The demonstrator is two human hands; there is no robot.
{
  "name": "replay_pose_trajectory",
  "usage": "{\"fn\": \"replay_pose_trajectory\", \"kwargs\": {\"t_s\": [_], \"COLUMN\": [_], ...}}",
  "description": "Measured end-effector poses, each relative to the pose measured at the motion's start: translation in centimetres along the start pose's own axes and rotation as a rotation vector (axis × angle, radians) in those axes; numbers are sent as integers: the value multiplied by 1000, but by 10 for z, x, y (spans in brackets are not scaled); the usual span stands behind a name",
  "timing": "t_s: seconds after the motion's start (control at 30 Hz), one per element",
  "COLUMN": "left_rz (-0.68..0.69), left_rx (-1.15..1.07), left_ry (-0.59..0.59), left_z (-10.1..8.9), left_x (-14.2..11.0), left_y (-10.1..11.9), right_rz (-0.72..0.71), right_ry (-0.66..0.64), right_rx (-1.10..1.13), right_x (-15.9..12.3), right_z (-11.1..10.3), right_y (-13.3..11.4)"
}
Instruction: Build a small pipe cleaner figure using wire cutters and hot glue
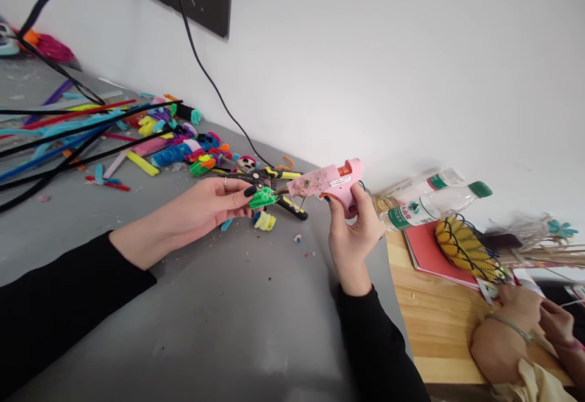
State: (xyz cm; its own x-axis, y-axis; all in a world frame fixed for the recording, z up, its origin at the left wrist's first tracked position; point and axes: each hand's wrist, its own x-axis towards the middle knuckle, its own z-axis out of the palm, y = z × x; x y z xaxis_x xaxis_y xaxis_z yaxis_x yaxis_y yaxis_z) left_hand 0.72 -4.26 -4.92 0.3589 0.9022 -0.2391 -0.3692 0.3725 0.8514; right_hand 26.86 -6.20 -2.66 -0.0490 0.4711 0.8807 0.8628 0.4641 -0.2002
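Observation:
A pink hot glue gun (315, 184) is gripped in my right hand (354, 228), its nozzle pointing left. Between the thumb and fingers of my left hand (217, 207) is a small green fuzzy pipe-cleaner piece (262, 198). The nozzle tip meets the right end of this piece, or comes very close to it. Just behind them lie black-and-yellow pliers (292, 207), partly covered by the glue gun and my left hand. A yellow coiled pipe-cleaner piece (265, 221) rests on the grey table (219, 317) below the green one.
Loose pipe cleaners (59, 137) and a heap of colourful fuzzy pieces (173, 146) cover the left back. A black cord (214, 88) hangs by the wall. Two plastic bottles (425, 207) lean at right. On the wooden table (420, 317), another person's hands (516, 317) work near a yellow basket (464, 246).

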Motion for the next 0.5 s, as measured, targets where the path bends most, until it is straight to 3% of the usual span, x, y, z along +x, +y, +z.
{"fn": "replay_pose_trajectory", "kwargs": {"t_s": [0.5], "left_rz": [-58], "left_rx": [43], "left_ry": [50], "left_z": [7], "left_x": [-2], "left_y": [5], "right_rz": [3], "right_ry": [-7], "right_rx": [27], "right_x": [1], "right_z": [-1], "right_y": [-3]}}
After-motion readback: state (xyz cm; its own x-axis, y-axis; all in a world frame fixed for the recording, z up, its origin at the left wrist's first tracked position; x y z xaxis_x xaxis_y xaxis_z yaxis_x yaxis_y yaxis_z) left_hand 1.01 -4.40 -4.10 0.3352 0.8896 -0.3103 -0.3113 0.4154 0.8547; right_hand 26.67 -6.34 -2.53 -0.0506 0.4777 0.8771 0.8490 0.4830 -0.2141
